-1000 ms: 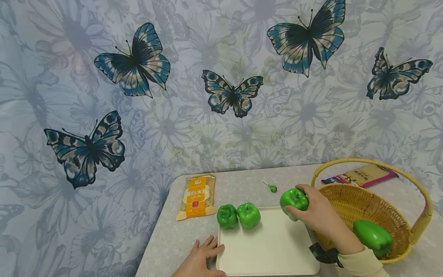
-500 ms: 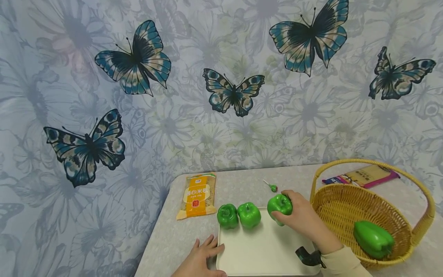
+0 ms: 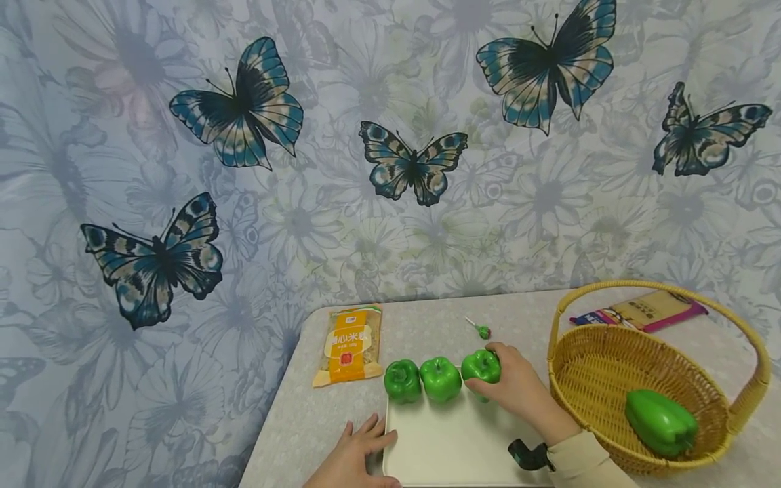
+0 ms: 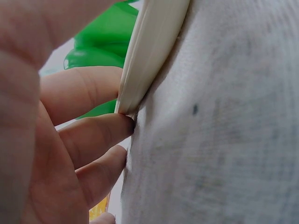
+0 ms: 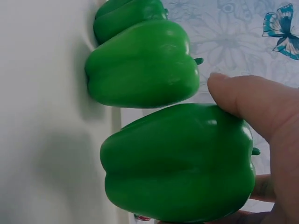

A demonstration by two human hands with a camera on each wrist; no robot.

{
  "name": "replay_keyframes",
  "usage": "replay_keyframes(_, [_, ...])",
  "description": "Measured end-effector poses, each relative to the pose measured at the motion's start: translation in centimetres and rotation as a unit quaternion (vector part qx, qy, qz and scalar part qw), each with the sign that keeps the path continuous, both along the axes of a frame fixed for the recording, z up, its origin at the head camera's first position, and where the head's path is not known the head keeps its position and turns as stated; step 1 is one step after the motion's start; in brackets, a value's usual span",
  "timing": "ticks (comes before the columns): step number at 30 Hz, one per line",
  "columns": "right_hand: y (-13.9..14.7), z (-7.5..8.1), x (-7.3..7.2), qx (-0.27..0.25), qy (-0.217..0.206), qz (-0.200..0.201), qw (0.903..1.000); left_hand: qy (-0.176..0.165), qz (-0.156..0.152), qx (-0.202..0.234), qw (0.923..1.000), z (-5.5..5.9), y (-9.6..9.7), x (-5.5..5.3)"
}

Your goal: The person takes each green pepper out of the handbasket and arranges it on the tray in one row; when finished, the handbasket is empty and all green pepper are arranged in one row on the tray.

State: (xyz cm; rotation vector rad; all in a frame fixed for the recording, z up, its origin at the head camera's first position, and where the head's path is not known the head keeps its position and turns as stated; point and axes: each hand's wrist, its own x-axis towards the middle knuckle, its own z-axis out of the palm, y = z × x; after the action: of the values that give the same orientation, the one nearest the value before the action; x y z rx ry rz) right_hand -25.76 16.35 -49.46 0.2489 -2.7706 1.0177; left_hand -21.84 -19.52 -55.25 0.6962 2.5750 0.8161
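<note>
My right hand (image 3: pixel 518 386) grips a green bell pepper (image 5: pixel 177 163) between thumb and fingers, over the back right part of a cream tray (image 3: pixel 457 447). In the right wrist view a narrow gap parts it from a second bell pepper (image 5: pixel 140 65), which stands on the tray. A third, darker bell pepper (image 3: pixel 403 381) stands beside that one at the tray's back left corner. My left hand (image 3: pixel 354 454) rests at the tray's left edge, its fingers extended. In the left wrist view the fingertips touch the tray's rim (image 4: pixel 145 60) and the table.
A yellow wicker basket (image 3: pixel 610 366) with a tall handle stands at the right, with another green pepper (image 3: pixel 661 421) inside. Behind it lies a purple-edged packet (image 3: pixel 653 310). An orange food bag (image 3: pixel 348 347) lies at the back left, and a lollipop (image 3: pixel 483 332) behind the tray.
My right hand has carried the bell pepper leftward and lower, from beside the basket to near the other two on the tray. The left hand has stayed in place.
</note>
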Motion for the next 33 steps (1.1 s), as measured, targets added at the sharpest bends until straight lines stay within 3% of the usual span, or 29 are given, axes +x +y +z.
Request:
replay_keyframes(8, [0.1, -0.7, -0.3, -0.013, -0.004, -0.019, 0.9997, 0.006, 0.003, 0.000, 1.0000, 0.0, 0.1, 0.0])
replay_keyframes(17, [-0.1, -1.1, -0.2, -0.004, -0.013, -0.034, 0.9993, 0.035, -0.015, -0.001, 0.9993, 0.1, 0.0, 0.2])
replay_keyframes(33, [-0.4, -1.6, -0.4, 0.004, -0.026, -0.037, 0.9990, 0.027, -0.014, 0.002, 0.9995, 0.2, 0.1, 0.2])
